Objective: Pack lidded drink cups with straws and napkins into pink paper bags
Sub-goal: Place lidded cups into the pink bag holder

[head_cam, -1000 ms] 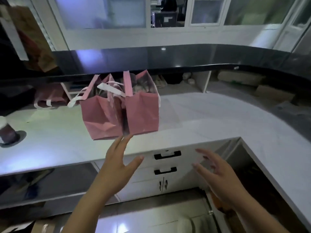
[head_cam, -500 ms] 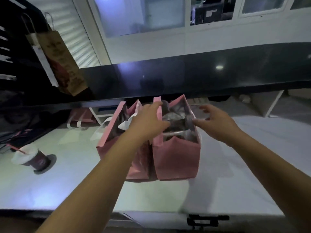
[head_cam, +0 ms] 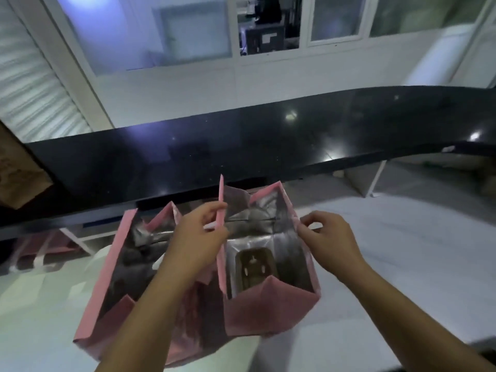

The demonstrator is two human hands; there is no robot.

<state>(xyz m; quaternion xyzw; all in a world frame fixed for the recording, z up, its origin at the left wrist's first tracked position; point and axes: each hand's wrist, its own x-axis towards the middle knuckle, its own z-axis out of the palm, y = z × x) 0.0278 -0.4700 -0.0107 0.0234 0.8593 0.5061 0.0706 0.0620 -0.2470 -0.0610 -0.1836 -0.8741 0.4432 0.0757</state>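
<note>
Two pink bags, foil-lined, standing side by side and touching on the white counter (head_cam: pixel 402 264) below a black ledge (head_cam: pixel 268 151): left bag (head_cam: pixel 107 291), right bag (head_cam: pixel 268 310). Right bag held open: left hand (head_cam: pixel 198 237) pinches its left rim, right hand (head_cam: pixel 330 237) its right rim. Brown insert (head_cam: pixel 255 269) on its floor.

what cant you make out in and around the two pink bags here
Head view only.
- Inside of the left pink bag: mostly hidden by the left hand and forearm.
- The dark thing at the bottom of the right pink bag: too blurred to name.
- The brown paper bag: cut off by the left edge.
</note>
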